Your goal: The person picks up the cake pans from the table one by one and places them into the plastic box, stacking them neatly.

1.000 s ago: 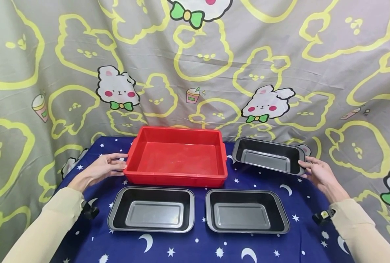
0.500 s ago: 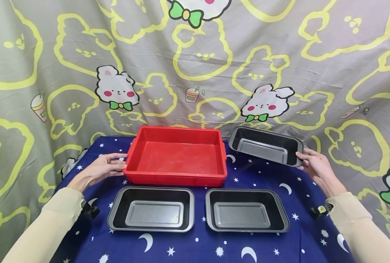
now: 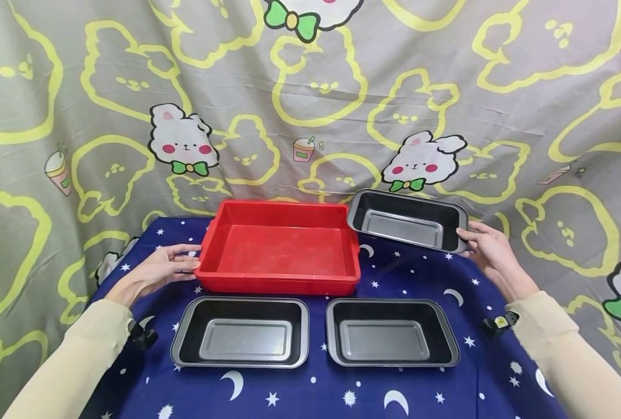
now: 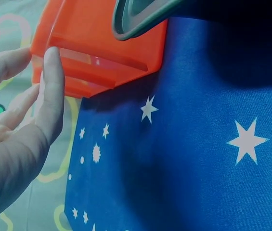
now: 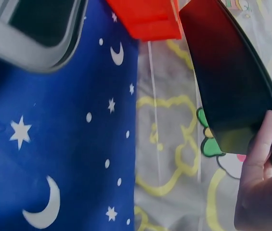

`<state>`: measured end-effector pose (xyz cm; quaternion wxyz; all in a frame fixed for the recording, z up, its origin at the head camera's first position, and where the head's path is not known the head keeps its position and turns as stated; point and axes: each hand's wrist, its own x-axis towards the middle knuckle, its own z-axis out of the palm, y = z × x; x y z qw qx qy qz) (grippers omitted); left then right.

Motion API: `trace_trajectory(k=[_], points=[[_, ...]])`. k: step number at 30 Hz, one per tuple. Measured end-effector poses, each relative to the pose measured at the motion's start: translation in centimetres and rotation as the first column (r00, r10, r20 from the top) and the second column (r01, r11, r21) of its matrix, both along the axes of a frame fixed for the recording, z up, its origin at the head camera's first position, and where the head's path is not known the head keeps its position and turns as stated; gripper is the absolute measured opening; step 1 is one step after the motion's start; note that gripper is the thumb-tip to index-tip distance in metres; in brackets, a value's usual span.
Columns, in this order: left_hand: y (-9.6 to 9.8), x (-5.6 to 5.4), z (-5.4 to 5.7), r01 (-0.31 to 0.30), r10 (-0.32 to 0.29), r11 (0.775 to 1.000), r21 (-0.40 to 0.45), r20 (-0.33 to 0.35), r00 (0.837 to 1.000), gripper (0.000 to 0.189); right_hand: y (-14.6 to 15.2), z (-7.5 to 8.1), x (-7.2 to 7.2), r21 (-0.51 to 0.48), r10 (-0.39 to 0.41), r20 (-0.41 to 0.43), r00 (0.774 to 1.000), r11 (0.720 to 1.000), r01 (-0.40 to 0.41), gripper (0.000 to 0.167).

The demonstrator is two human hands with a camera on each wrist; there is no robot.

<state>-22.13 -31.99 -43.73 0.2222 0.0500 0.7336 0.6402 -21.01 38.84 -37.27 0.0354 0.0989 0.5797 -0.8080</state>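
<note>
Aloft, pan (image 3: pixel 404 227) near red tray (image 3: pixel 284 279)

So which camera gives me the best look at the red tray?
The head view: it shows the red tray nearly whole, inside and rim, a bit hidden by the held pan. The left wrist view shows only part, near the left hand; the right wrist view, a small part at the top.

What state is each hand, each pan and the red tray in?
Red tray: upright on the blue cloth, empty.
Held pan: raised off the cloth, tilted, empty.
Front-left pan: upright on the cloth, empty.
Front-right pan: upright on the cloth, empty.
Left hand: fingers touching the tray's left end.
Right hand: gripping the held pan's right end.
</note>
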Motion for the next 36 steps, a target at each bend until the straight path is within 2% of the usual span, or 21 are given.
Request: trace_trajectory(k=[6, 13, 18, 24, 31, 36], points=[[0.0, 0.0, 0.0, 0.002, -0.002, 1.0, -0.008, -0.012, 1.0, 0.076, -1.8, 0.8, -0.6, 0.011, 0.008, -0.013, 1.0, 1.0, -0.008, 0.02], [0.0, -0.1, 0.0, 0.008, -0.008, 1.0, -0.008, -0.017, 1.0, 0.077, -4.4, 1.4, -0.9, 0.061, 0.023, 0.003, 1.0, 0.998, -0.023, 0.029], [0.0, -0.1, 0.1, 0.014, -0.014, 1.0, -0.019, -0.01, 1.0, 0.077, -6.2, 1.8, -1.4, 0.088, 0.028, 0.013, 1.0, 0.996, -0.029, 0.028], [0.0, 0.0, 0.1, 0.014, -0.015, 0.999, -0.032, -0.005, 1.0, 0.077, -8.3, 1.7, -2.1, 0.091, 0.042, 0.027, 0.999, 0.995, -0.045, 0.028], [0.0, 0.0, 0.1, 0.013, -0.013, 0.999, -0.044, 0.001, 1.0, 0.078, -10.9, 1.3, -2.9, 0.071, 0.053, 0.042, 0.998, 0.996, -0.056, 0.016], [0.0, 0.1, 0.2, 0.01, -0.01, 0.999, -0.037, -0.002, 1.0, 0.078, -13.0, 0.8, -3.6, 0.086, 0.049, 0.051, 0.997, 0.995, -0.054, 0.016]])
